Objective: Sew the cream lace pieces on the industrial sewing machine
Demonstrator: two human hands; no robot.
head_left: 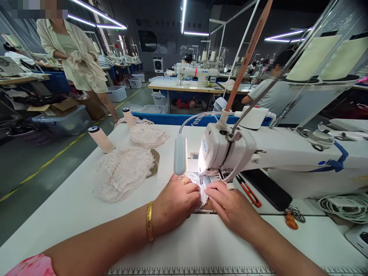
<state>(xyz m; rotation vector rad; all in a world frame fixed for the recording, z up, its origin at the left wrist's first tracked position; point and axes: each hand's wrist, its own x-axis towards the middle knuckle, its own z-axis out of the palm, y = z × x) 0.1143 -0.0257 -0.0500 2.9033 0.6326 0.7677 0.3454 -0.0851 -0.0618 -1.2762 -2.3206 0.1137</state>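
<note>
A white sewing machine (221, 149) stands in the centre, its needle area lit. Under its presser foot lies a piece of white lace fabric (203, 195). My left hand (176, 201), with a gold bangle at the wrist, is closed on the lace's left side, fingers curled. From the right, my right hand (231, 201) pinches the lace's edge close to the needle. A grey lamp head (180, 155) hangs just above my left hand. Left of the hands rests a pile of cream lace pieces (123, 172), with a smaller lace pile (148, 135) behind it.
Two thread cones (101, 140) stand by the lace piles. Right of the machine's needle lie red snips (249, 191), a black phone (267, 189) and coiled cable (345, 207). A ruler strip (184, 270) runs along the front edge. A person holding cloth (82, 65) stands back left.
</note>
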